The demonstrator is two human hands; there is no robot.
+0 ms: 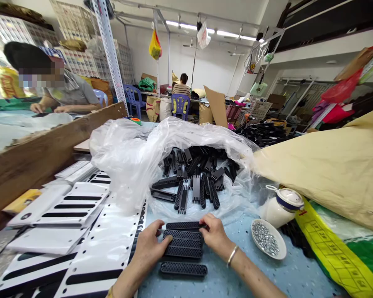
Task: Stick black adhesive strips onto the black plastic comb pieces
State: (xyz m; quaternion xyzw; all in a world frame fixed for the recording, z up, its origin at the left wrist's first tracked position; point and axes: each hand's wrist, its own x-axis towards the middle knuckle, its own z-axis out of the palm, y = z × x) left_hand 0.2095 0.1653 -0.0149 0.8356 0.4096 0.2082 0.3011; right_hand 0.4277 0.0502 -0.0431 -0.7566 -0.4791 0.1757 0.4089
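Observation:
A row of black plastic strips (183, 245) with a textured lattice face lies on the blue table in front of me. The farthest strip (183, 225) sits slightly tilted against the others. My right hand (216, 235), with a bracelet at the wrist, pinches that strip's right end. At the row's left end my left hand (149, 242) is closed, its thumb pressed on the strips; its other fingers are partly hidden. One separate strip (184, 269) lies nearer to me. Beyond my hands, a pile of similar black pieces (195, 169) spills from a clear plastic bag (121, 153).
A white bowl (278, 248) of small silvery metal parts and a white lidded mug (279, 207) stand on the right. White sheets with black strips (96, 248) cover the left. A wooden board (49, 145) separates a co-worker (71, 93); another person (182, 89) sits farther back.

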